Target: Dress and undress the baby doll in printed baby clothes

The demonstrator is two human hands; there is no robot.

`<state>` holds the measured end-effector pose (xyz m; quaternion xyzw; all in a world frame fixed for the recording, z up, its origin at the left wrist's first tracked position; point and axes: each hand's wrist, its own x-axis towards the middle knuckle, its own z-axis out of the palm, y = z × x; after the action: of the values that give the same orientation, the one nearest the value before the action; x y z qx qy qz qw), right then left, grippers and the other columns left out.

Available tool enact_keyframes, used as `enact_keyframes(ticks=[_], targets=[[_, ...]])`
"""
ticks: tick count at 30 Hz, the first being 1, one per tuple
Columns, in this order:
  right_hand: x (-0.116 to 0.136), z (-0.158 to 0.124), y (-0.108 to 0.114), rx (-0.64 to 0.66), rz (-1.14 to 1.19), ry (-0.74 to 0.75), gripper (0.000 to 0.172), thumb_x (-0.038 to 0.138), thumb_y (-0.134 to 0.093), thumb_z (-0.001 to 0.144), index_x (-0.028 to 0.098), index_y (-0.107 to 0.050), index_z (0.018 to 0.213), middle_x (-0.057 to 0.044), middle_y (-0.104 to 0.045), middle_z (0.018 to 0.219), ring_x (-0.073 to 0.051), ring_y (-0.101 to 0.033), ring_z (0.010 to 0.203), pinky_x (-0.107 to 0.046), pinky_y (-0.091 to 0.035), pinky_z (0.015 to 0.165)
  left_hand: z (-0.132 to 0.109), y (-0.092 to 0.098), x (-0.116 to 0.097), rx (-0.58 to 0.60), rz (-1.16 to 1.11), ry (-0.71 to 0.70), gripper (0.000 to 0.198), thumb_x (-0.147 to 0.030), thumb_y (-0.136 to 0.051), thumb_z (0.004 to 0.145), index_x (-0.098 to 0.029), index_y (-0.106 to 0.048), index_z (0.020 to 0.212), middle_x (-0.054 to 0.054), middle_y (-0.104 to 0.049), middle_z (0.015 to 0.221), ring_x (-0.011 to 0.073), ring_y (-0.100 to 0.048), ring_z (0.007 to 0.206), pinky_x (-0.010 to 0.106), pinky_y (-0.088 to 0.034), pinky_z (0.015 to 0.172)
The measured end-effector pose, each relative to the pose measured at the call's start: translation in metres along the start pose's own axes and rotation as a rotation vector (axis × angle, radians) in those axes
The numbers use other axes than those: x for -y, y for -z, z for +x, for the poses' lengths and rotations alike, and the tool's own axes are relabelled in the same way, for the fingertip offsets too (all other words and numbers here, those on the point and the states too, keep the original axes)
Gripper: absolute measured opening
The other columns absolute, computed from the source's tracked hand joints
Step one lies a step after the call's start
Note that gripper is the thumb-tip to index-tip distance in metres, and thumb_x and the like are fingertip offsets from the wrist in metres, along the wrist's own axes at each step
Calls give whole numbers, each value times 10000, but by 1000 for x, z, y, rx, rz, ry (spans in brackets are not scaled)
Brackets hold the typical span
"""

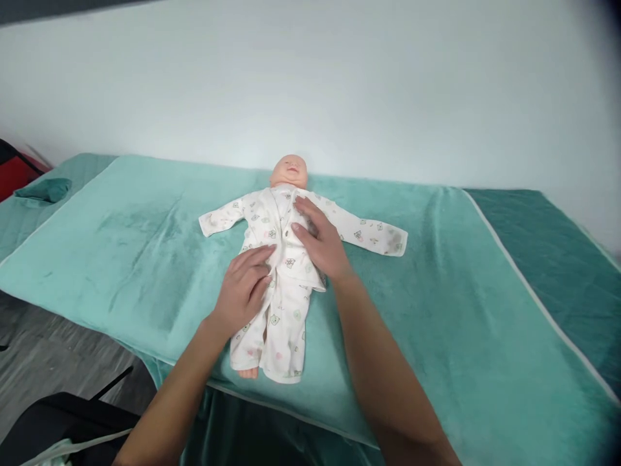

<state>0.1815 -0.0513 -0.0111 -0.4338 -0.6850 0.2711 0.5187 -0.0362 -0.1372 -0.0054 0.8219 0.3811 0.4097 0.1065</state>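
Observation:
A baby doll (290, 169) lies on its back, head toward the wall, in a white printed long-sleeved top (290, 263) and matching pants (286, 323). Its sleeves are spread out to both sides, and toes poke out of one pant leg. My left hand (246, 285) rests on the lower side of the top, near the waist, fingers stretched out. On the chest lies my right hand (323, 243), its thumb apart from the fingers, touching the front of the top by a small dark fastener. Neither hand visibly grips the cloth.
A light green plush cover (145, 259) lies over the bed, with a darker green quilted part (543, 259) at the right. Behind stands a white wall (339, 84). A black chair (63, 421) is at the lower left, a red item (17, 178) at the far left.

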Motion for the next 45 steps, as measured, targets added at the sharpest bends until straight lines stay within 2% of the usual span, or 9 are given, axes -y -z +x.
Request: enact_keyframes(ticks=[4, 10, 15, 18, 24, 30, 36, 39, 45], targets=[[19, 18, -8, -66, -210, 70, 283, 322, -559, 1017, 261, -659, 1275, -85, -705, 1351, -255, -622, 1291, -455, -483, 1149, -23, -11, -1, -173, 111, 89, 237, -167, -548, 1005, -274, -683, 1169, 113, -682, 1349, 248, -636, 1255, 473, -541, 1048], [35, 61, -45, 44, -639, 102, 231, 362, -622, 975, 184, -678, 1110, -167, -710, 1157, -354, -611, 1147, -503, -522, 966, -36, -23, 11, -376, 68, 305, 422, -117, -498, 963, -263, -620, 1340, 120, -618, 1355, 245, -598, 1313, 479, -525, 1127], [19, 102, -73, 163, -762, -50, 213, 339, -739, 885, 166, -653, 975, -179, -655, 992, -352, -646, 980, -509, -545, 842, -33, -26, 30, -383, -175, 574, 331, -191, -568, 945, -278, -656, 1252, 54, -683, 1264, 209, -665, 1189, 407, -550, 1071], [10, 113, -67, 116, -699, -97, 106, 266, -716, 880, 196, -637, 869, -107, -617, 811, -294, -636, 847, -453, -534, 780, -28, -25, 31, -401, -298, 687, 198, -232, -618, 930, -266, -699, 1108, 25, -730, 1125, 197, -697, 1050, 371, -560, 983], [-1, 87, -27, -268, -406, -184, 68, 256, -569, 941, 241, -555, 876, -2, -564, 701, -209, -578, 728, -362, -508, 760, -29, -21, 25, -449, -297, 748, 72, -168, -614, 841, -237, -634, 845, -15, -656, 831, 169, -618, 808, 306, -506, 784], [1, 67, -16, -324, 51, -216, 106, 286, -653, 875, 229, -606, 951, 16, -647, 822, -159, -616, 783, -319, -517, 825, -31, -15, 25, -382, -317, 720, 118, -129, -553, 771, -235, -602, 787, -13, -621, 786, 174, -596, 780, 306, -492, 753], [-9, 63, -5, -471, -1, -286, 60, 257, -577, 906, 222, -612, 873, -10, -661, 843, -170, -628, 804, -341, -524, 842, -6, 1, 96, -349, 102, 606, 450, -224, -614, 824, -178, -674, 1268, 154, -656, 1362, 319, -587, 1326, 470, -490, 1124], [-14, 59, -1, -339, -92, -296, 104, 271, -594, 896, 208, -675, 911, -60, -737, 970, -214, -679, 920, -398, -540, 927, 11, 9, 139, -181, 377, 648, 698, -243, -624, 857, -112, -515, 1534, 236, -459, 1630, 397, -407, 1538, 566, -349, 1262], [-11, 57, -8, -74, -147, -158, 354, 378, -551, 961, 225, -749, 1211, -100, -720, 1373, -300, -608, 1342, -533, -417, 1213, 29, 14, 172, 8, 686, 713, 648, -162, -325, 999, -103, -388, 1641, 180, -369, 1721, 346, -356, 1594, 553, -310, 1285]])
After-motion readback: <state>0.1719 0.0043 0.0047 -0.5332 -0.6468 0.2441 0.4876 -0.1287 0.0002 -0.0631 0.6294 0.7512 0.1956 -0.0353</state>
